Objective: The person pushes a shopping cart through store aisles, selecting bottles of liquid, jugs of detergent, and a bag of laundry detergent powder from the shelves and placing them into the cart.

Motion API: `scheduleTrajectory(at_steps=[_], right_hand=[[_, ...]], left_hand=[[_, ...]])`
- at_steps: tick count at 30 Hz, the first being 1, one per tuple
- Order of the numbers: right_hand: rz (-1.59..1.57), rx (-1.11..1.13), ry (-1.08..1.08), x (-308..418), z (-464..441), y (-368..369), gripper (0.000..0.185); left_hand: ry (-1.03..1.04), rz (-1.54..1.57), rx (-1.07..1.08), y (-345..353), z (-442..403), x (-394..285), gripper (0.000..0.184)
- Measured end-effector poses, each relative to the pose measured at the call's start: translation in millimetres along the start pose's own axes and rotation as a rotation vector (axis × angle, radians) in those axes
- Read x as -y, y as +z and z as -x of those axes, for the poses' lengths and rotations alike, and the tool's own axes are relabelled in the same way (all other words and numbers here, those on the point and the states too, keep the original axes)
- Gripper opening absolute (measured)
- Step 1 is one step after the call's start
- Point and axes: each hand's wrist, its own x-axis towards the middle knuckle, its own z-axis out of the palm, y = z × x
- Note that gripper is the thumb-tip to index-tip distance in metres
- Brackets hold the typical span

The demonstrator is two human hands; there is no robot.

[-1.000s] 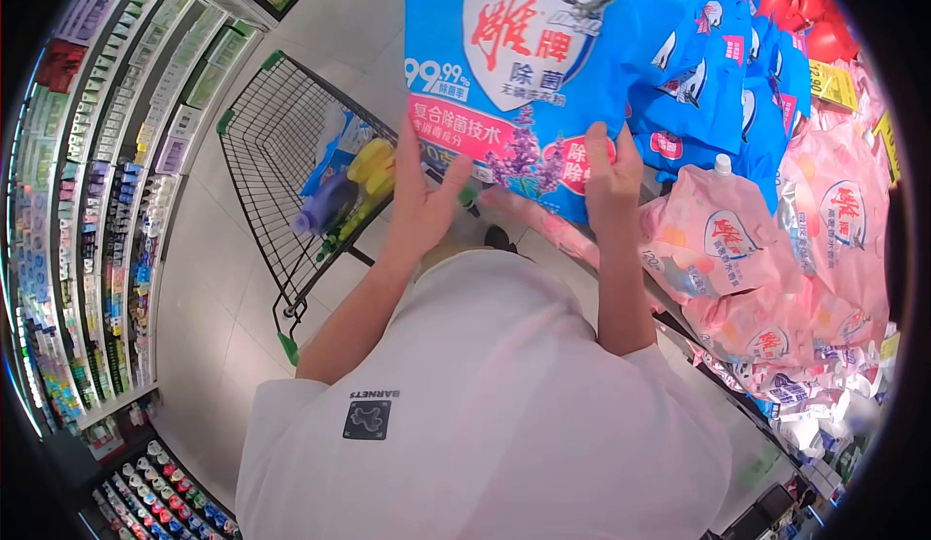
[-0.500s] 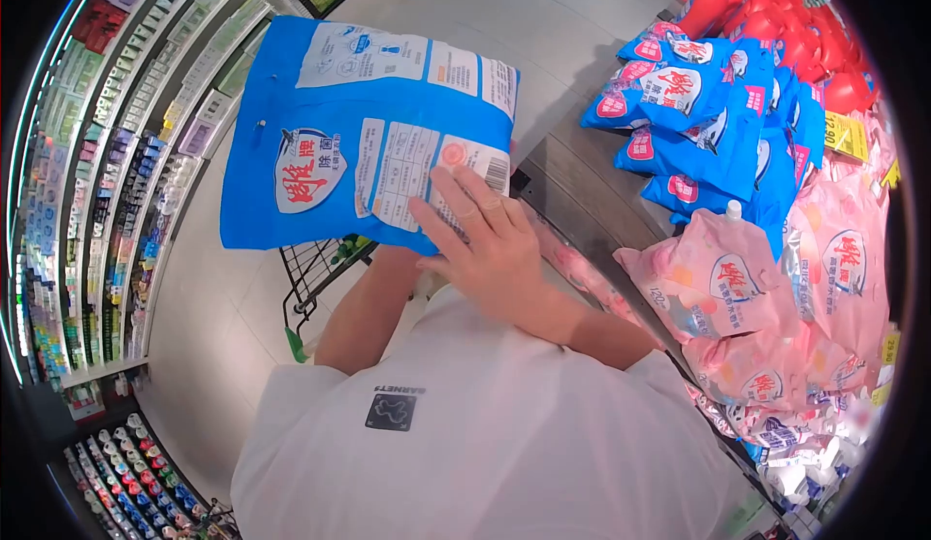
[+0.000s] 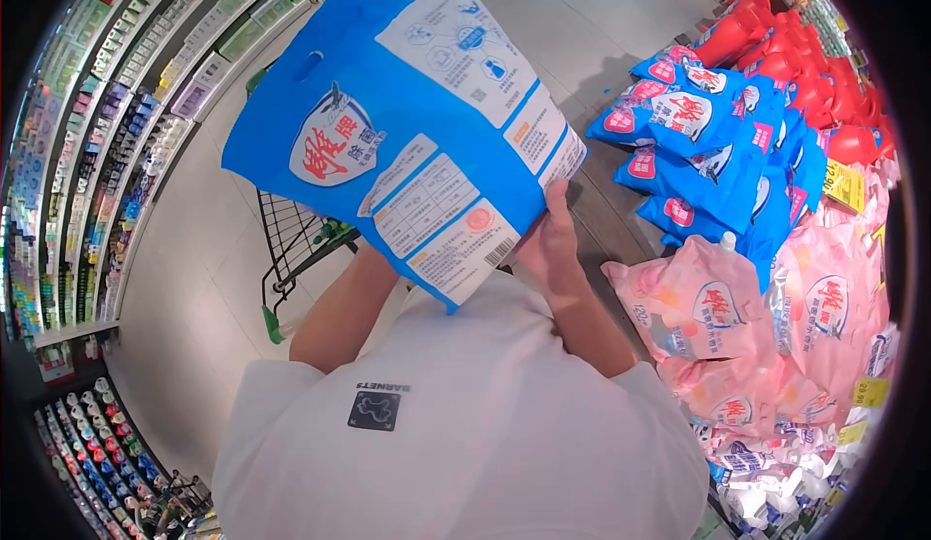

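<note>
A large blue bag of washing powder [image 3: 436,84] is held up tilted before my chest, its printed back panel and barcode facing me. My right hand [image 3: 553,239] grips its lower right edge, thumb on the front and fingers underneath. My left forearm [image 3: 335,312] reaches behind the bag's lower left side. That hand supports the bag from behind, its fingers hidden. At the bag's upper left end a small slot-shaped handle hole shows.
To my right are stacked blue bags [image 3: 718,152], pink bags [image 3: 693,298], red bottles [image 3: 776,46] and a yellow price tag [image 3: 844,186]. A black wire cart [image 3: 291,239] stands behind the held bag. Stocked shelves [image 3: 116,142] line the left.
My right hand has left the bag's front panel and now grips its lower right edge. The bag has turned clockwise, moved up and looks nearer.
</note>
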Motion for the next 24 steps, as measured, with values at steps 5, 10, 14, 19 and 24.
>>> scheduleTrajectory(at_steps=[5, 10, 14, 19, 24], right_hand=[[-0.105, -0.058, 0.003, -2.5, 7.9, -14.1, 0.08], [-0.121, -0.098, -0.06, -3.4, 10.1, -16.9, 0.071], [-0.048, -0.13, -0.171, -1.6, 8.3, -28.8, 0.071], [-0.008, -0.061, -0.212, -3.1, 6.2, -39.5, 0.076], [0.006, -0.04, -0.242, -2.7, 5.7, -48.3, 0.078]], left_hand=[[-0.037, -0.053, -0.317, -26.0, 2.7, -29.6, 0.036], [0.086, -0.269, -0.272, 0.6, 1.1, -45.6, 0.038], [0.29, -0.243, -0.485, 90.7, -3.8, -43.4, 0.05], [0.417, -0.631, -0.425, 63.0, -8.7, -48.0, 0.056], [0.434, -0.614, -0.448, 70.2, -12.7, -43.5, 0.051]])
